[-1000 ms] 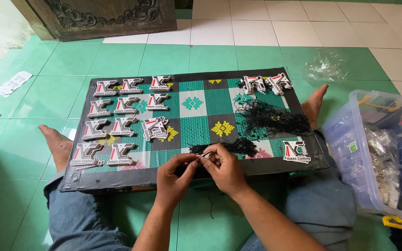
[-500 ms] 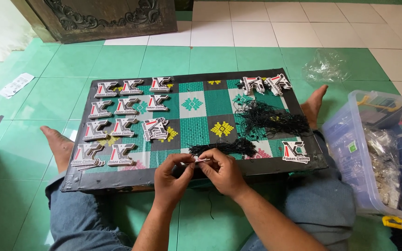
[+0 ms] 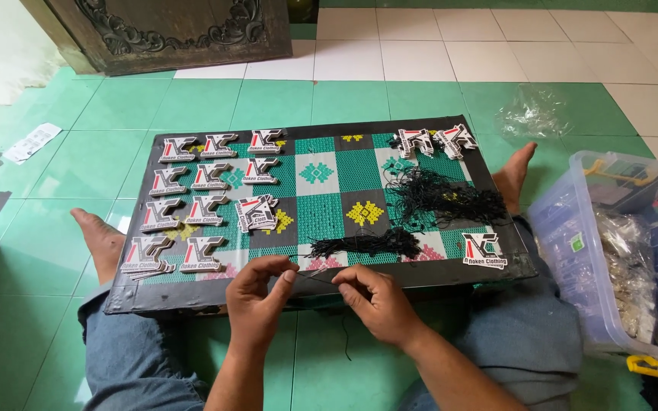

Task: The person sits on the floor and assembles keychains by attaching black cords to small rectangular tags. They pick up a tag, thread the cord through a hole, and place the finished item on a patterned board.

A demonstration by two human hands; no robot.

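Pinching a thin black string (image 3: 321, 275) between both sets of fingertips, you held your left hand (image 3: 257, 301) and right hand (image 3: 378, 304) close together at the near edge of the board (image 3: 329, 285). A bundle of strings (image 3: 367, 243) lay just beyond, with tags (image 3: 192, 205) in rows to the left.

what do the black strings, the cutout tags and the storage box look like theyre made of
The black strings look like thin matte cord or thread, limp and tangled in a loose heap. The cutout tags seem to be printed card or stiff paper, flat with a white edge and stacked in small piles. The storage box looks like translucent plastic, since its contents show dimly through the wall.
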